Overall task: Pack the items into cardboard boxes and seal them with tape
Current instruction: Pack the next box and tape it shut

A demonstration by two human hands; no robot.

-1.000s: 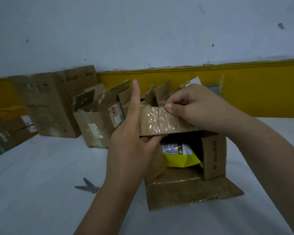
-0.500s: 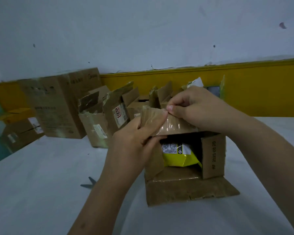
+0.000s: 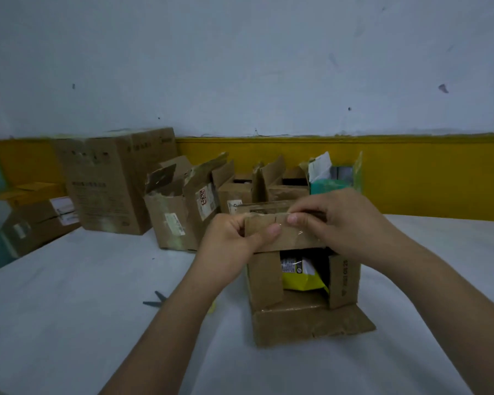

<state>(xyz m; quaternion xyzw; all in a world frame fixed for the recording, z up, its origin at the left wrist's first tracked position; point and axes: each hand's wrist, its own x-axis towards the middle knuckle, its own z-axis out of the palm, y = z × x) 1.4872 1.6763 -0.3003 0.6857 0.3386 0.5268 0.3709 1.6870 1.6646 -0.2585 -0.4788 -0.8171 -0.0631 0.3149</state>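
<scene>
The white-covered bench [image 3: 69, 323] carries an open cardboard box [image 3: 305, 320] near its middle. From that box, dark scissors [image 3: 156, 300] lie at 9 o'clock, well apart. A tall closed carton [image 3: 106, 189] stands at 10 o'clock, torn open boxes [image 3: 171, 223] at 11, and a teal box [image 3: 330, 185] at 12.

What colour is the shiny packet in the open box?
The packet is yellow with a white label; head view shows it.

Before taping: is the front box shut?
Open: left hand and right hand pinch the far flap; near flap lies flat; yellow packet shows inside.

Scissors [image 3: 156, 300] left of box [image 3: 303, 295] w/ packet [image 3: 303, 277].
</scene>
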